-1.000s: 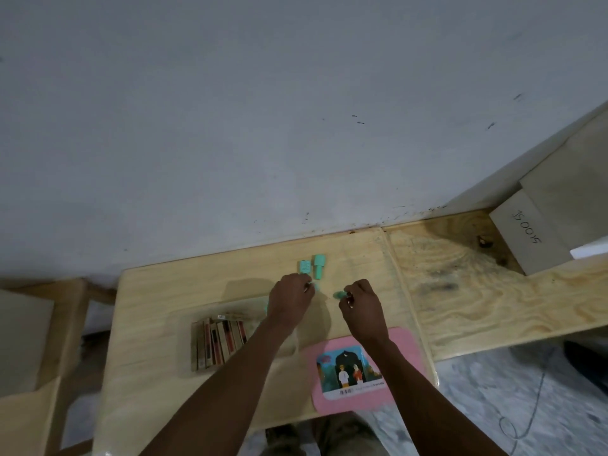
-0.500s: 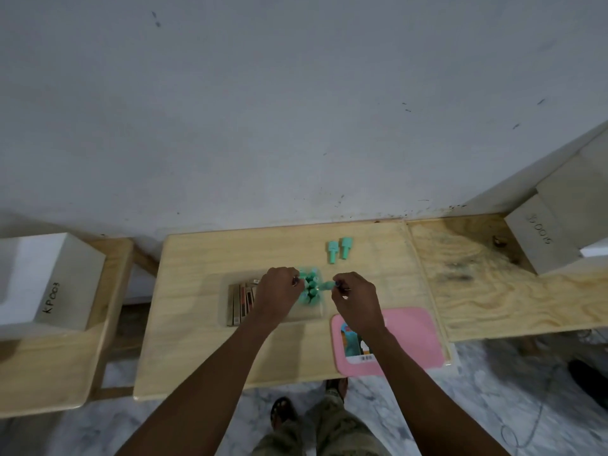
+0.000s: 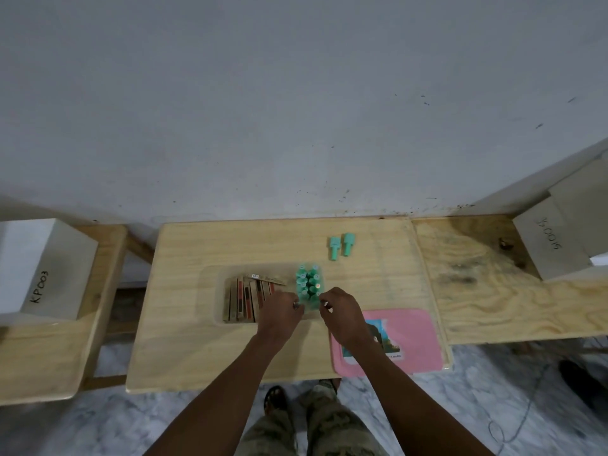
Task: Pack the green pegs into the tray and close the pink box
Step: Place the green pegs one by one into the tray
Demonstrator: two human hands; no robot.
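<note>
A clear tray [image 3: 210, 292] sits mid-table and holds several upright green pegs [image 3: 308, 282] in its right part. Two more green pegs [image 3: 341, 246] lie loose on the wood beyond the tray. My left hand [image 3: 282, 312] and my right hand [image 3: 342, 315] meet at the near end of the peg cluster. Each has curled fingertips pinching a peg there, and the fingers mostly hide those pegs. The pink box [image 3: 414, 337], with a picture label, lies flat at the table's near right corner, partly under my right wrist.
Several wooden cards [image 3: 245, 299] stand on edge in the tray's left part. A white box marked KP003 [image 3: 42, 268] sits on the left bench, and a grey box [image 3: 552, 248] on the plywood bench to the right. The wall runs close behind the table.
Both hands came back from the loose pegs to the tray, each carrying a peg, and now sit lower at the cluster's near end. The camera view shifted, showing the left bench.
</note>
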